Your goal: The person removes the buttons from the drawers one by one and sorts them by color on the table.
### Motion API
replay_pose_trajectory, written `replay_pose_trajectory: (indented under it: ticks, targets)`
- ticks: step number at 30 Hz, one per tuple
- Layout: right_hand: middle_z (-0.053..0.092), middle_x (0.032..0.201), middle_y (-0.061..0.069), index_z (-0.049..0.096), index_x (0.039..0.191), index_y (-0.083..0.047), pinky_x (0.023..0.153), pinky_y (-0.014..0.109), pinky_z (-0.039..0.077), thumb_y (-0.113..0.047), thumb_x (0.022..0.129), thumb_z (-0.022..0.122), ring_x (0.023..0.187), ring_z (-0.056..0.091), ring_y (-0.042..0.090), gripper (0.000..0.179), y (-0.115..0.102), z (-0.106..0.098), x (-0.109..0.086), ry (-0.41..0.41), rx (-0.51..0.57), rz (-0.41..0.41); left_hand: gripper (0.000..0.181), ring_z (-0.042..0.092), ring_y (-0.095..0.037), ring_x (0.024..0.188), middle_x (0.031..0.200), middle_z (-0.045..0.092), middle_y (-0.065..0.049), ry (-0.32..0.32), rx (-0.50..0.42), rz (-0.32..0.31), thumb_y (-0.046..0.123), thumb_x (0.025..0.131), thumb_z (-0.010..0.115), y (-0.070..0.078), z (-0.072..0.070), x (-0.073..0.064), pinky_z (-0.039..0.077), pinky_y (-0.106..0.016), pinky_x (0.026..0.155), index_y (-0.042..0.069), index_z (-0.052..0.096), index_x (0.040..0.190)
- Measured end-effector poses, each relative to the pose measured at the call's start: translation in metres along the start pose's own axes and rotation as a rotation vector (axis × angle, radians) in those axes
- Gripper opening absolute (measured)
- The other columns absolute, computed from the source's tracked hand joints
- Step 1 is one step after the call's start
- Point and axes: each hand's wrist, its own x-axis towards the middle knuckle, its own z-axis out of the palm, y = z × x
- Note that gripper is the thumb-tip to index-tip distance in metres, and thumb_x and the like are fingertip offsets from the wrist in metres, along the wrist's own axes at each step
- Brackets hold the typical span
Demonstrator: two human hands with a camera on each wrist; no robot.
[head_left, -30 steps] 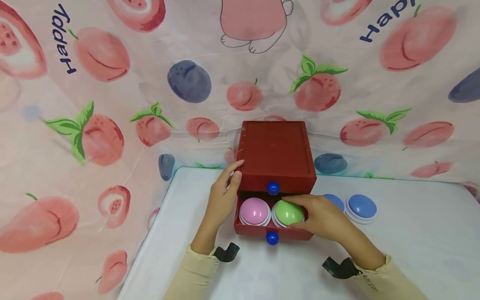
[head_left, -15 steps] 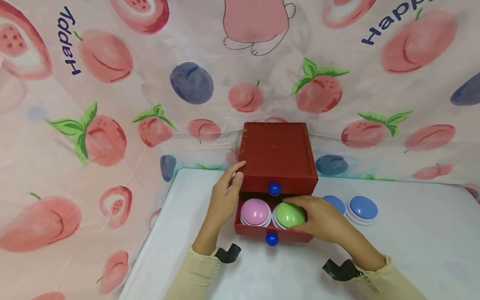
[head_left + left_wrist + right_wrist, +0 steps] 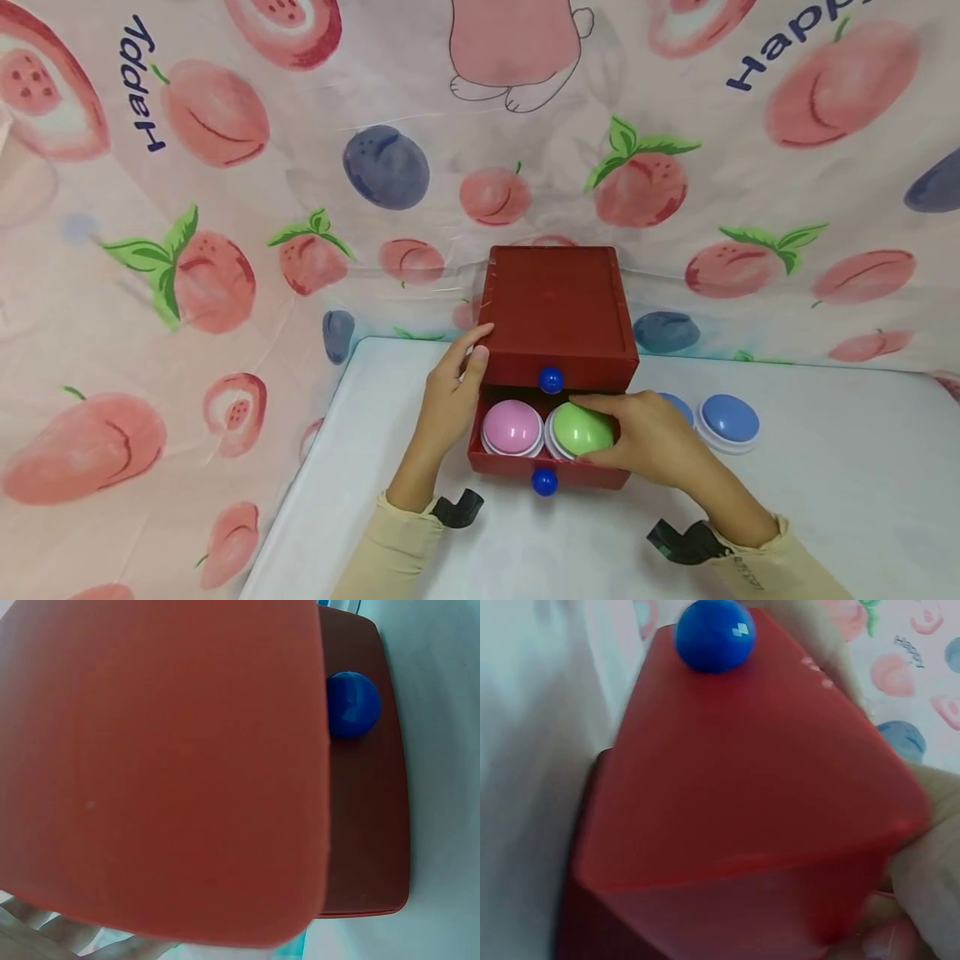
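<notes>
A small dark red drawer cabinet (image 3: 555, 304) stands on the white table, its lower drawer (image 3: 510, 468) pulled out. Inside that drawer sit two round domed buttons with white bases, a pink button (image 3: 513, 427) on the left and a green button (image 3: 582, 430) on the right. My right hand (image 3: 652, 437) reaches over the drawer's right side, thumb at the front and fingers behind the green button, pinching it. With relaxed fingers, my left hand (image 3: 450, 396) rests against the cabinet's left side. The left wrist view shows the drawer's blue knob (image 3: 353, 705).
Right of the cabinet, a blue button (image 3: 729, 418) lies on the white table (image 3: 840, 467); another blue button (image 3: 678, 407) is partly hidden behind my right hand. A fruit-printed cloth (image 3: 525, 167) hangs close behind the cabinet and along the left.
The whole head view shifts slightly down and right. Both hands keep their places on the cabinet and the green button.
</notes>
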Motion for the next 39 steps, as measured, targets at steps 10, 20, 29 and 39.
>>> replay_pose_trajectory:
  ticks: [10,20,29,39]
  targets:
    - [0.057,0.068,-0.012,0.072,0.129,-0.024,0.055,0.022,0.038,-0.061,0.069,0.088,0.070,0.047,0.010,0.072,0.005,-0.019,-0.007,-0.034,0.101,0.039,0.039,0.061,-0.024,0.131,0.152,0.053,0.004,0.001,0.004,-0.008,0.041,0.107,0.050,0.003,0.001,-0.001,0.047,-0.050,0.111,0.036,0.054,0.146]
    - [0.044,0.058,-0.008,0.071,0.130,-0.029,0.050,0.023,0.032,-0.067,0.065,0.087,0.060,0.041,0.011,0.077,-0.008,-0.030,-0.014,0.025,0.065,0.103,0.039,0.061,-0.024,0.131,0.152,0.053,0.004,-0.009,0.000,-0.010,0.042,0.107,0.049,0.004,0.003,0.000,0.050,-0.050,0.108,0.037,0.053,0.146]
    - [0.043,0.056,-0.010,0.071,0.130,-0.026,0.046,0.022,0.035,-0.066,0.066,0.088,0.056,0.042,0.008,0.077,-0.013,-0.044,-0.026,0.119,0.068,0.098,0.038,0.066,-0.021,0.118,0.148,0.056,0.004,-0.011,0.015,-0.016,0.042,0.108,0.047,0.003,0.001,-0.001,0.058,-0.040,0.090,0.037,0.054,0.146]
    - [0.049,0.056,-0.013,0.073,0.128,-0.024,0.048,0.022,0.038,-0.062,0.066,0.089,0.055,0.045,0.005,0.074,-0.005,-0.053,-0.037,0.154,0.033,0.104,0.039,0.062,-0.024,0.129,0.152,0.053,0.003,-0.012,0.005,-0.003,0.042,0.108,0.048,0.002,0.001,-0.002,0.054,-0.047,0.104,0.036,0.053,0.146]
